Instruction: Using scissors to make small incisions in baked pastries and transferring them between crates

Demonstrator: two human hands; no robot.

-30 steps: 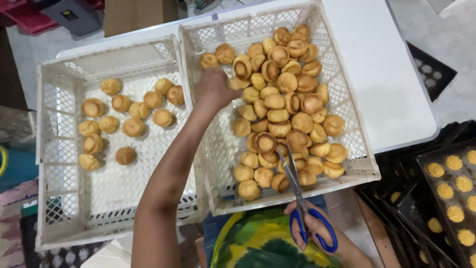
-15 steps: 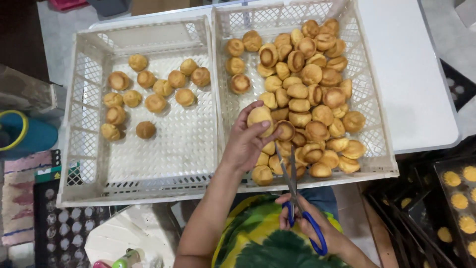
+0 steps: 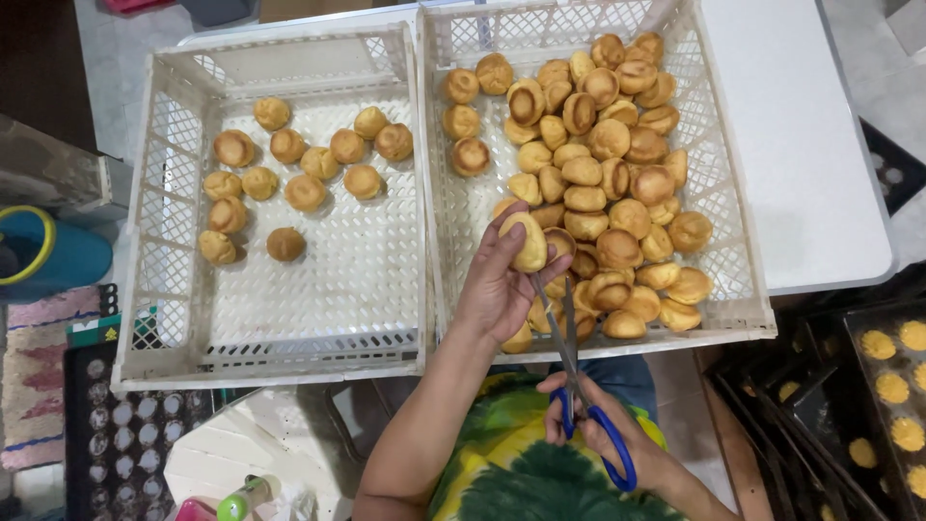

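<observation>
My left hand (image 3: 499, 282) holds one golden round pastry shell (image 3: 530, 241) over the near edge of the right white crate (image 3: 743, 232). My right hand (image 3: 603, 434) grips blue-handled scissors (image 3: 579, 386), whose blades point up and reach the underside of that held shell. The right crate holds a heap of several similar shells (image 3: 608, 145). The left white crate (image 3: 145, 241) holds several more shells (image 3: 289, 174), spread out in its far half.
Both crates sit on a white table (image 3: 810, 145). Dark baking trays with small yellow cakes (image 3: 887, 386) lie at the right. A teal bucket (image 3: 39, 251) stands at the left, above a dark mould tray (image 3: 106, 434). A white stool (image 3: 251, 453) is below.
My left hand came back from the far part of the right crate with a shell and now holds it near the front edge. The scissors rose to meet the shell.
</observation>
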